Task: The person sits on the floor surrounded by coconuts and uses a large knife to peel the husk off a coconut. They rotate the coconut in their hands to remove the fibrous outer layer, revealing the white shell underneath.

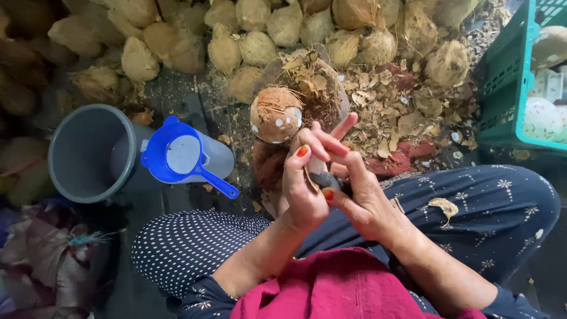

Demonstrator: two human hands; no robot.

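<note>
A person sits on the floor with both hands raised just in front of a partly husked coconut (275, 114), which rests on a fibre-covered block (322, 88). The left hand (304, 186) is curled shut around a short tool (322, 175) with a pale blade and dark handle; the right hand (360, 195) pinches the same tool from the other side, forefinger stretched out toward the coconut. The coconut itself is touched by neither hand: it sits just beyond the fingertips, brown shell with a few white nicks showing.

Left of the coconut stand a grey bucket (88, 155) and a blue scoop (183, 155) laid over a smaller pot. Behind it lies a heap of unhusked coconuts (236, 35); to its right, husk scraps (401, 112) cover the floor, and farther right a green crate (502, 82) holds peeled white ones.

By the look of it, the peeling step is paused while the tool is adjusted or cleared. The next move would call for one hand to steady the coconut and the other to bring the blade to the shell.
</note>
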